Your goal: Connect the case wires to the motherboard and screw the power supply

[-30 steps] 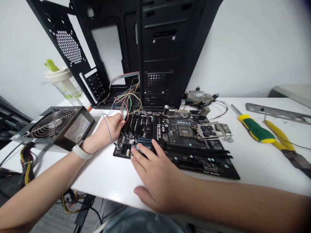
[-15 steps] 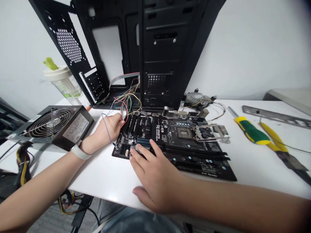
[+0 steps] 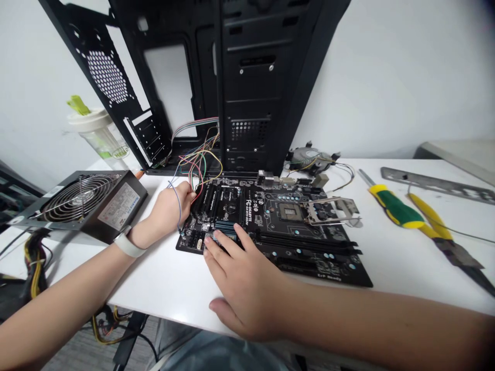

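Coloured wires are running into your left hand, whose bunched fingertips are pinching them and hiding the ends. Your right hand is lying palm down, fingers slightly spread, covering part of the motherboard, which is resting on the white table before the case, whose top is being cut off.

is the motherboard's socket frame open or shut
Open. The metal frame is swung away from the socket, leaving it uncovered on the motherboard.
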### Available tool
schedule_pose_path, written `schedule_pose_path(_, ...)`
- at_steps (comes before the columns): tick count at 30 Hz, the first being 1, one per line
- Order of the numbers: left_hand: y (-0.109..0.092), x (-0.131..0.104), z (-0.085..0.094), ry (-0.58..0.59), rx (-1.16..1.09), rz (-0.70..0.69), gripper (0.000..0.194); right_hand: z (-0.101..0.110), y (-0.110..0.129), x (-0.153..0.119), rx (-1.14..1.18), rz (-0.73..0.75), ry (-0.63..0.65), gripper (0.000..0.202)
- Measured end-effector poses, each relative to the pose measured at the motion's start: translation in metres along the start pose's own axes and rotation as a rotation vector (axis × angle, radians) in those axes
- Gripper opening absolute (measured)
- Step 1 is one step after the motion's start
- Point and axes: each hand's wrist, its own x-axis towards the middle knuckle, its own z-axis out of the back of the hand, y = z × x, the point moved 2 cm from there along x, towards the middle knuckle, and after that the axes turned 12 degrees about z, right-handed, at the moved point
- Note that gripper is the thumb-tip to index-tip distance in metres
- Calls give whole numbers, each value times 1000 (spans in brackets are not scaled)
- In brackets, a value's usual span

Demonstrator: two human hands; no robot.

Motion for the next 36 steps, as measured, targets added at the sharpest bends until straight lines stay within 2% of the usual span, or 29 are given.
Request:
schedule_pose_path(7,6,-3,2,18,-67,-69,22,1,-1,-1,20,-4,-4,67)
schedule_pose_path(17,-3,0,2,11,8,26,17,4,3,0,25,-7,49,68)
schedule_pose_path(23,1,-2,3,58,-8,2,21,4,1,1,34,-16,77,69)
schedule_pose_path(30,-4,2,0,28,88,51,22,1,1,1,4,-2,43,68)
schedule_pose_path(36,3,-3,0,34,86,19,22,2,2,0,24,-20,61,68)
